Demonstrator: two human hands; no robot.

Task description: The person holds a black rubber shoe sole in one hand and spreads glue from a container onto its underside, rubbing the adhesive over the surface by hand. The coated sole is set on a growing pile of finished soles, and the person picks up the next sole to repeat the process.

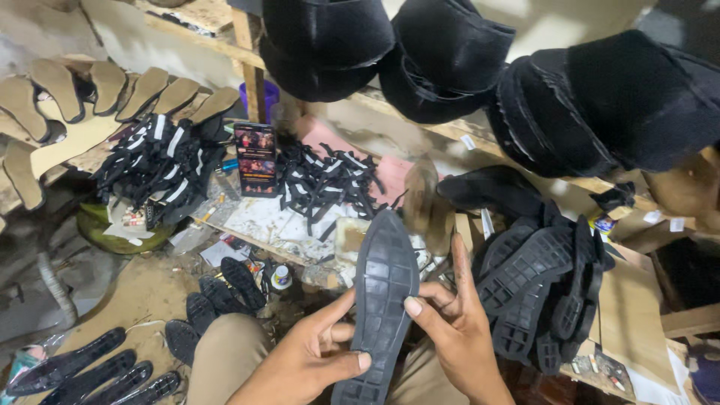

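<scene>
Cluttered and dim, the workshop has a low wooden desk [262, 225] littered with paper scraps, and a dirt floor [142, 289] in front of it. One black rubber shoe sole [381, 300] stands nearly upright at the middle of the view, tread side facing the camera, over the person's knees [225, 352]. The left hand [304, 364] grips its lower edge, thumb pressed on the tread and fingers curled behind. The right hand [457, 330] clasps the sole's right edge, thumb on the tread and the other fingers wrapped round the back.

Just right of the hands a stack of black soles [544, 289] leans on a wooden board; their count cannot be told. On the floor at lower left lie four long black insoles [90, 371] side by side, with about four more short black pieces [221, 296] near the knee. A small white bottle [281, 277] stands beside them.

On the desk sit two heaps of black straps with white stripes, one [157, 169] at the left and one [326, 180] at the middle, with a dark printed box [256, 159] upright between them. Behind the left heap, about seven tan insoles [112, 86] fan out on a ledge. Along the top, three black shoe uppers [450, 56] rest on a wooden shelf [225, 34]. A purple cup [268, 96] stands by the shelf post.
</scene>
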